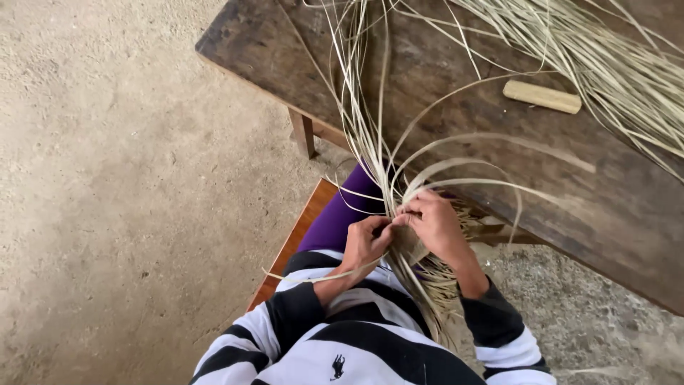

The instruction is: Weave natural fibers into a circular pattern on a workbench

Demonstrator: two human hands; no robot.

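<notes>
Below the near edge of the dark wooden table (442, 78), over the person's lap, both hands meet on a bundle of pale straw strips (370, 142). Left hand (365, 242) curls its fingers shut around the gathered strands, thumb pressed toward the other hand. Right hand (436, 222) closes over the same spot from the far side, fingertips pinching the strips where they cross; the two hands touch at the thumbs. What lies under the palms is hard to make out: a small woven patch (412, 246) shows between and just below the hands, but its shape is mostly hidden by the fingers. Loose ends hang down from it in a frayed tuft (434, 292) against the black-and-white striped sleeves (499, 335).

From the hands the long strips rise and fan out over the table, some arching to the right, and their tips are cut off by the top of the frame. A thicker heap of straw (627, 71) lies on the table at upper right, also cut off at the edge. Just beside it rests a short, flat pale wooden stick (542, 97), apart from the hands. One table leg (303, 133) stands on the sandy floor (121, 185). Purple trousers (338, 217) and an orange-brown seat edge (296, 239) show under the left forearm.
</notes>
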